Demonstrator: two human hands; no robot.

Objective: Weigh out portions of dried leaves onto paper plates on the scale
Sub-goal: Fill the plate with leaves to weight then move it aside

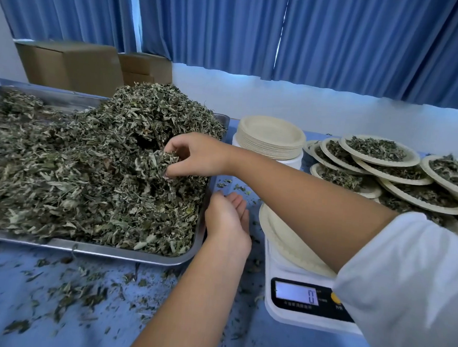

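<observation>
A big heap of dried leaves (93, 164) fills a steel tray (114, 252) on the left. My right hand (194, 154) reaches across into the heap and grips a clump of leaves. My left hand (226, 219) hovers cupped and empty beside the tray's right rim, palm turned up. A white scale (288, 313) stands at the lower right, its display reading 0. An empty paper plate (285, 239) lies on the scale, partly hidden under my right forearm.
A stack of empty paper plates (271, 137) stands behind the scale. Several filled plates (381, 154) overlap at the right. Loose leaf bits (78, 293) litter the blue tabletop. Cardboard boxes (73, 65) and blue curtains stand at the back.
</observation>
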